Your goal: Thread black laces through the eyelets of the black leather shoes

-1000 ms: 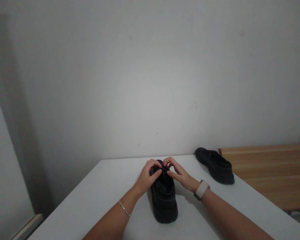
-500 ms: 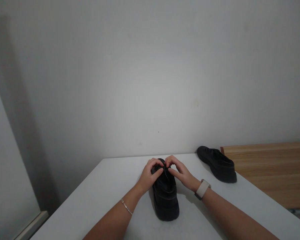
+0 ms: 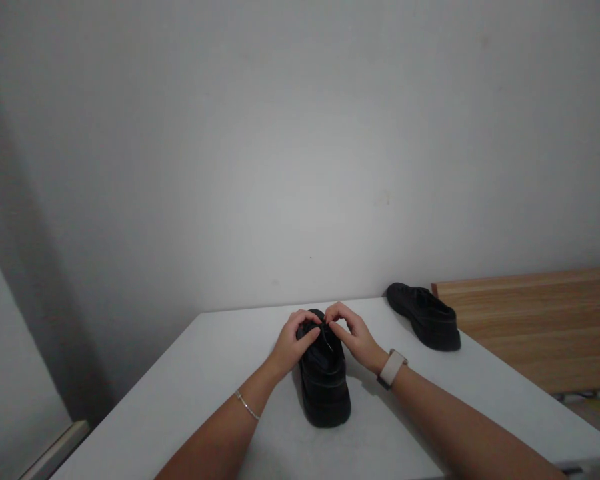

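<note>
A black shoe (image 3: 325, 393) stands on the white table (image 3: 205, 373), its heel towards me and its toe towards the wall. At the shoe's left side, my left hand (image 3: 295, 340) has thumb and fingers pinched at the lacing. My right hand (image 3: 353, 333) reaches in from the right, its thumb and index finger closed together at the same lacing. Both sets of fingertips nearly meet over the front of the shoe's opening. The laces are dark and thin, and their exact path between the fingers is hard to make out.
Another black shoe (image 3: 425, 315) lies at the table's back right edge. Beyond it is a wooden surface (image 3: 525, 327). A pale wall (image 3: 300, 167) rises right behind the table, and a light ledge (image 3: 55, 453) shows at the lower left.
The whole view has shifted, so table, shoes and hands appear slightly higher and further left. My right thumb has drawn closer to its index finger at the lacing.
</note>
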Demonstrator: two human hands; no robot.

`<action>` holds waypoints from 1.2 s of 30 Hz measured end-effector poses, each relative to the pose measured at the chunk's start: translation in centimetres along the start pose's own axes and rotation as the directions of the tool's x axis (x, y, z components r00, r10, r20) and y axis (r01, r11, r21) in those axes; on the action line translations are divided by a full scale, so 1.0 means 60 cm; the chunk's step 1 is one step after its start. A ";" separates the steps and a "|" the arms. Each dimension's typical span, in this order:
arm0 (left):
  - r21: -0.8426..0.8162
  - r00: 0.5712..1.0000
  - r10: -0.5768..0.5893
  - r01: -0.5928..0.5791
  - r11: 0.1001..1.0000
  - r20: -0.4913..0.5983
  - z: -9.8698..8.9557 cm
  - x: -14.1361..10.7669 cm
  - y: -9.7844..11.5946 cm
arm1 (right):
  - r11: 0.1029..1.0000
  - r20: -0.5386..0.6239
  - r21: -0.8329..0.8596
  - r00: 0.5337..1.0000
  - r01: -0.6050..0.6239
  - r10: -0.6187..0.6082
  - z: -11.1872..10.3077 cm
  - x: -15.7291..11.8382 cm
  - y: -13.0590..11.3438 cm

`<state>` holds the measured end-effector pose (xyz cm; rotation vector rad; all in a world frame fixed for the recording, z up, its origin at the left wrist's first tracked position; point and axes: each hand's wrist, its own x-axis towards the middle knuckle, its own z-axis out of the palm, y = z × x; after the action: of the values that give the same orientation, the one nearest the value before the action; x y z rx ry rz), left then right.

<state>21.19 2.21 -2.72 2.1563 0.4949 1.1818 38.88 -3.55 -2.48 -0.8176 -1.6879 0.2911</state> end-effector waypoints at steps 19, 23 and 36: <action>0.027 0.999 0.044 -0.044 0.999 0.015 -0.002 0.001 0.003 | 1.000 -0.115 0.016 0.993 -0.006 0.008 0.001 0.001 -0.008; 0.036 0.998 0.053 -0.054 0.998 0.026 -0.004 0.001 0.002 | 0.990 -0.177 0.139 0.983 -0.030 0.055 -0.004 0.002 -0.001; 0.061 0.990 0.131 -0.134 0.989 0.044 -0.009 0.002 0.022 | 0.945 0.024 0.248 0.977 -0.213 0.213 -0.011 0.005 0.019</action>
<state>20.85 1.51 -1.52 2.2937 0.3815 1.2057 39.87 -2.69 -2.75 -0.8104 -1.5231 0.6388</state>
